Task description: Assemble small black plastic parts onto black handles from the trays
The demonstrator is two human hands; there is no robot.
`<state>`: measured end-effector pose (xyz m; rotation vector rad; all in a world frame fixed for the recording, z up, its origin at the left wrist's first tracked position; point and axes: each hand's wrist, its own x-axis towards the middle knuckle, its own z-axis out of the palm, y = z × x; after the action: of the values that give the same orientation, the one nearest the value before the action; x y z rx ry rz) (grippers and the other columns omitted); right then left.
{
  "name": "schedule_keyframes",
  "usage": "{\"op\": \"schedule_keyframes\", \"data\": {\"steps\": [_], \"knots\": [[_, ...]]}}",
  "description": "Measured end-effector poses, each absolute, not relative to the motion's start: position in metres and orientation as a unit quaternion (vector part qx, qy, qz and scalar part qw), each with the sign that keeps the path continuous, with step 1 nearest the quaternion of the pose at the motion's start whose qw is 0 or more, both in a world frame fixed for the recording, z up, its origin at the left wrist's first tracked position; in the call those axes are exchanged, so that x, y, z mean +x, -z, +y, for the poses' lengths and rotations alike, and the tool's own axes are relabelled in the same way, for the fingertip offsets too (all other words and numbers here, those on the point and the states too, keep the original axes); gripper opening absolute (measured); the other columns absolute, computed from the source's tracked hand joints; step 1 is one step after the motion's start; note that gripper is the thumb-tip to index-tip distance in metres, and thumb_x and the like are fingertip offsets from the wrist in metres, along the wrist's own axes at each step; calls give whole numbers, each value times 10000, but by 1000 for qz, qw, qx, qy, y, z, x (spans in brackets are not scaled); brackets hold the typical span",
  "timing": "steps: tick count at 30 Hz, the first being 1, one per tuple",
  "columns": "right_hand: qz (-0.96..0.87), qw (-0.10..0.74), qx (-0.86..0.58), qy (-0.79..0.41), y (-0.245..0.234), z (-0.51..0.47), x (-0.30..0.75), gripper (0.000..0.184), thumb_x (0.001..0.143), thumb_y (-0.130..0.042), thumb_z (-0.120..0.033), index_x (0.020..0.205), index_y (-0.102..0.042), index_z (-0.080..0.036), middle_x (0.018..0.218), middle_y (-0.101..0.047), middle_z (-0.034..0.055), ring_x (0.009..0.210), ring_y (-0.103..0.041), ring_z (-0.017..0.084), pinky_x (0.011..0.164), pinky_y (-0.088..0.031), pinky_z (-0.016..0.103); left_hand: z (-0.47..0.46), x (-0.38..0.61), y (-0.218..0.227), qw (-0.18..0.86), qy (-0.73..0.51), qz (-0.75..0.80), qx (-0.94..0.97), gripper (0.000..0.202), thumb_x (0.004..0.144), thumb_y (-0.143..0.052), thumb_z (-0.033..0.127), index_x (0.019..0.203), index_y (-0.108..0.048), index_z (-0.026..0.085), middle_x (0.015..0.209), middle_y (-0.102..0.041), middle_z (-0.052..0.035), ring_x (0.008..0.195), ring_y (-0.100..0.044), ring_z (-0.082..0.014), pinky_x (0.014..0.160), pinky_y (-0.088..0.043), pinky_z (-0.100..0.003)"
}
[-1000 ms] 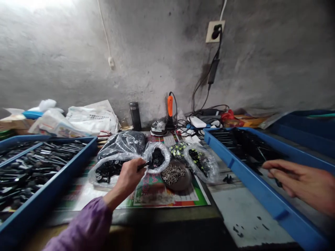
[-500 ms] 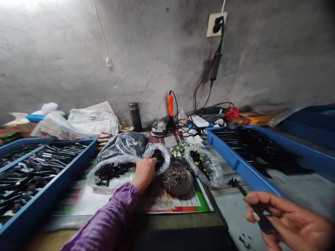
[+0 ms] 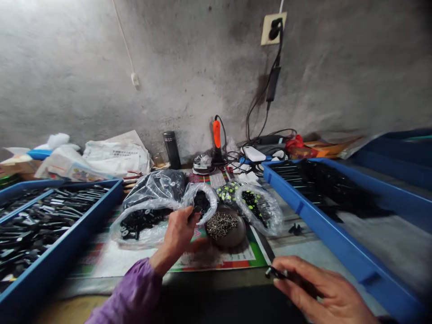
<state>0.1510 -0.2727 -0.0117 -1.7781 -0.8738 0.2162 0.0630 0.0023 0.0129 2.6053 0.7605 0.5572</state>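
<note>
My left hand [image 3: 178,231], in a purple sleeve, pinches a small black part at the mouth of a clear plastic bag of black parts [image 3: 201,201]. A larger clear bag of black parts [image 3: 141,222] lies just left of that hand. My right hand [image 3: 313,290] is low at the front right, fingers closed round a long black plastic piece [image 3: 277,272] whose tip sticks out to the left. A round dark dish of small metal screws [image 3: 224,227] sits between my hands.
A blue tray of black pieces [image 3: 57,243] stands at the left and another blue tray [image 3: 337,245] at the right. A bag of yellow-dotted black parts [image 3: 258,207], an orange-handled tool [image 3: 216,139], a dark flask [image 3: 172,149], cables and a wall socket [image 3: 272,27] are behind.
My right hand left the right tray holding a long black piece and came down toward the front middle. My left hand dipped into the small bag and has drawn back slightly.
</note>
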Motion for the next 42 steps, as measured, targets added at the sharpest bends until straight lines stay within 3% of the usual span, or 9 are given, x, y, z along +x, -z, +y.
{"op": "schedule_keyframes", "data": {"steps": [2,5,10,14,16,23,29,33,42], "knots": [[-406,543,-733,-49,5,-262,141,97,838,-696,-348,855,-746,-267,843,-726,32,771,-702,202,658,-570,200,-14,45,-15,230,-206,245,919,220,914,-561,214,751,-695,151,653,-699,-15,635,-638,-163,595,-417,-251],[-446,535,-717,-28,2,-244,124,67,858,-653,-256,805,-693,-242,816,-669,19,726,-659,174,625,-536,207,-39,18,-13,288,-217,216,907,216,895,-551,252,762,-703,177,653,-711,-6,624,-638,-164,575,-419,-237],[-462,538,-700,-89,1,-221,94,86,861,-572,-217,862,-657,-203,842,-664,29,778,-637,183,692,-511,248,-75,-20,-6,440,-243,174,847,122,854,-593,264,825,-702,216,687,-735,-8,622,-648,-171,594,-471,-232],[-463,527,-697,-152,-2,-213,76,98,828,-533,-210,767,-607,-185,751,-613,16,693,-580,166,632,-458,244,-91,-40,-3,548,-237,219,771,105,822,-653,303,859,-708,221,639,-660,3,449,-508,-114,397,-370,-189],[-457,516,-706,-163,-2,-211,69,105,796,-528,-197,692,-545,-186,682,-549,-6,624,-516,143,571,-403,231,-96,-47,1,609,-220,249,720,155,791,-696,345,868,-693,210,615,-610,26,366,-407,-70,334,-308,-172],[-435,528,-706,-184,7,-210,51,122,767,-495,-186,650,-460,-188,650,-443,-32,593,-418,114,533,-338,214,-107,-57,24,769,-184,315,525,411,635,-831,513,763,-641,172,449,-454,89,312,-297,-25,312,-228,-137],[-400,550,-681,-271,13,-212,42,156,834,-512,-268,703,-499,-185,687,-471,-21,643,-450,132,571,-388,220,-113,-68,26,782,-198,323,496,459,592,-854,548,742,-663,159,442,-393,95,354,-257,-22,337,-185,-131],[-412,545,-673,-282,11,-215,38,177,847,-542,-303,724,-541,-175,710,-495,-15,669,-468,140,604,-400,231,-111,-76,23,750,-217,317,538,444,654,-812,566,765,-666,162,450,-385,97,367,-274,-25,356,-209,-128],[-453,494,-679,-298,16,-220,27,134,855,-539,-232,739,-568,-173,745,-557,-13,717,-520,147,669,-400,238,-110,-91,25,630,-281,320,649,174,780,-733,358,802,-736,185,580,-557,34,436,-391,-63,391,-307,-157]]}}
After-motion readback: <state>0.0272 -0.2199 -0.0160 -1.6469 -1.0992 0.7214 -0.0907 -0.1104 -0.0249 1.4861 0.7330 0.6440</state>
